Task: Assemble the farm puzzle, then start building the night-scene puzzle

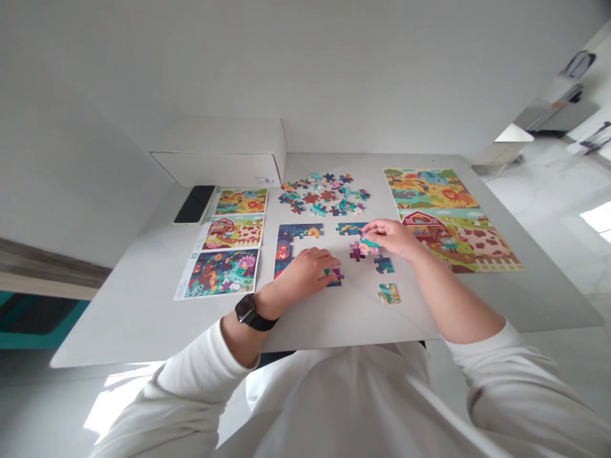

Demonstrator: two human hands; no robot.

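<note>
White table (pixel 329 321), head view: right hand (pixel 382 236) has fingertips nearly together at a piece (pixel 371 246), grip indeterminable; left hand (pixel 309 268), fingers half-curled, overlies the near side of the puzzle (pixel 282 245), hold indeterminable; puzzle lies mid-table, pile (pixel 321 196) behind it; loose piece (pixel 389 294) lies nearest the front edge; bare surface separates puzzle from right-hand sheet (pixel 442 198).

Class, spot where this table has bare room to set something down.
Bare: the near-left corner of the table, left of the small pictures; the near-right corner, bordered by the large farm picture and right forearm. Crowded: the middle, where left hand, right hand, puzzle pieces and pile cluster.
</note>
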